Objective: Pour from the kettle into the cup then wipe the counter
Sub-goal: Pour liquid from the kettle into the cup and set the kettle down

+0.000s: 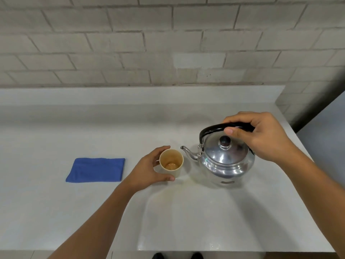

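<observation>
The left hand [149, 171] is cupping the one cup [171, 162] from its left side, steadying it upright on the counter [186, 212], with the single folded blue cloth [96, 170] lying further left, well apart. Just right of the cup, the one kettle [225, 161] is standing with its spout [188, 152] pointing leftward at the cup's rim. The right hand [261, 135] is gripping its black handle [211, 128] from above, so a leftward tilt looks like all the pour needs.

Grey brick wall [130, 43] — even light
</observation>
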A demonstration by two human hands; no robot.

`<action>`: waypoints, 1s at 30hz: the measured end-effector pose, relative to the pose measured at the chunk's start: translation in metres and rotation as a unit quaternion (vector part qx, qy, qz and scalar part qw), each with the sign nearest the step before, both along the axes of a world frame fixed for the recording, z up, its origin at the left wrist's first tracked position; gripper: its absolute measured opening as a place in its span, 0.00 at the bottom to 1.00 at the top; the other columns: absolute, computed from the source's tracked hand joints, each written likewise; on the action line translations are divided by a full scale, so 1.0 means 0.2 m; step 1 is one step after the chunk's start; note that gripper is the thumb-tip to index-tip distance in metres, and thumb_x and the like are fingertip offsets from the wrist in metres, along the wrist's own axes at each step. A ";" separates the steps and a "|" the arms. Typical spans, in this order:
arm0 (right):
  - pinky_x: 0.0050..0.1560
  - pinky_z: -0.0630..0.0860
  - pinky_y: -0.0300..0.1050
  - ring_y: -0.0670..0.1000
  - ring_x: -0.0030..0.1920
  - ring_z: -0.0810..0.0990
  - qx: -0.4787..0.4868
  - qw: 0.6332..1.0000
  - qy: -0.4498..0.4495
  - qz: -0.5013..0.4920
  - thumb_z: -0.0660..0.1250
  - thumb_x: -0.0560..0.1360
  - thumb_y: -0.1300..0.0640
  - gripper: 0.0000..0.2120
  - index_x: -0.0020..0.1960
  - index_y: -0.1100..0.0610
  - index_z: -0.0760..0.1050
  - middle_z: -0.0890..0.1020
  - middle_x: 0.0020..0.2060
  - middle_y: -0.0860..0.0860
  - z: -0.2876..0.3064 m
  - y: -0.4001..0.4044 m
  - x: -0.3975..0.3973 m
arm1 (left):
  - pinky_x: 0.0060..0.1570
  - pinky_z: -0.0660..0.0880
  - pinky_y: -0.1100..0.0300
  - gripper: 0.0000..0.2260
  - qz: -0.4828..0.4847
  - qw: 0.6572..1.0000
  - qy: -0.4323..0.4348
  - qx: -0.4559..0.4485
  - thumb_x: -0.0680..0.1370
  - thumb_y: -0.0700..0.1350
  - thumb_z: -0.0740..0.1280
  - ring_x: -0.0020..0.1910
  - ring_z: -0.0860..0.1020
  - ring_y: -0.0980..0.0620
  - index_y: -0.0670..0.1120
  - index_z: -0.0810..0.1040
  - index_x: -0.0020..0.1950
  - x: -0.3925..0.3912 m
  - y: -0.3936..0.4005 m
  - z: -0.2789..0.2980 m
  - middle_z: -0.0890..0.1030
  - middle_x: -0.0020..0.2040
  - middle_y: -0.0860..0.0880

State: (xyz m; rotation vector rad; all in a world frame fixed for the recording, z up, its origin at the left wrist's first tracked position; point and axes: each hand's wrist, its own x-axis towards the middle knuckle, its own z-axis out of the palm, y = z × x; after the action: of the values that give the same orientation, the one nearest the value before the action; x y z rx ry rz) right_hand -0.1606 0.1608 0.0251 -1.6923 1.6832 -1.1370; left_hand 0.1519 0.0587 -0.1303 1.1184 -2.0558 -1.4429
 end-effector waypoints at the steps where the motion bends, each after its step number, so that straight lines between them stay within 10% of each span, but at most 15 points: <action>1: 0.44 0.74 0.31 0.45 0.42 0.83 0.002 1.000 0.005 0.005 0.75 0.74 0.59 0.07 0.50 0.50 0.86 0.86 0.40 0.43 0.00 0.01 0.01 | 0.63 0.76 0.66 0.43 0.006 1.000 0.007 0.000 0.62 0.55 0.86 0.66 0.78 0.62 0.67 0.71 0.72 -0.01 0.01 -0.01 0.79 0.67 0.66; 30: 0.36 0.70 0.30 0.43 0.39 0.80 0.017 0.967 0.224 0.118 0.75 0.74 0.56 0.05 0.48 0.47 0.87 0.82 0.34 0.41 0.15 -0.11 0.18 | 0.58 0.78 0.67 0.36 0.046 0.997 0.055 0.002 0.65 0.52 0.85 0.65 0.80 0.57 0.65 0.74 0.69 -0.04 0.04 -0.04 0.81 0.65 0.62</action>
State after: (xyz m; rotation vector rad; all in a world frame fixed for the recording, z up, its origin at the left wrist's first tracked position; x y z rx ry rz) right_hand -0.1253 0.1385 0.0552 -2.1780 1.6753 -0.6413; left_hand 0.1440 0.0662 -0.1381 1.0953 -1.9035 -1.4312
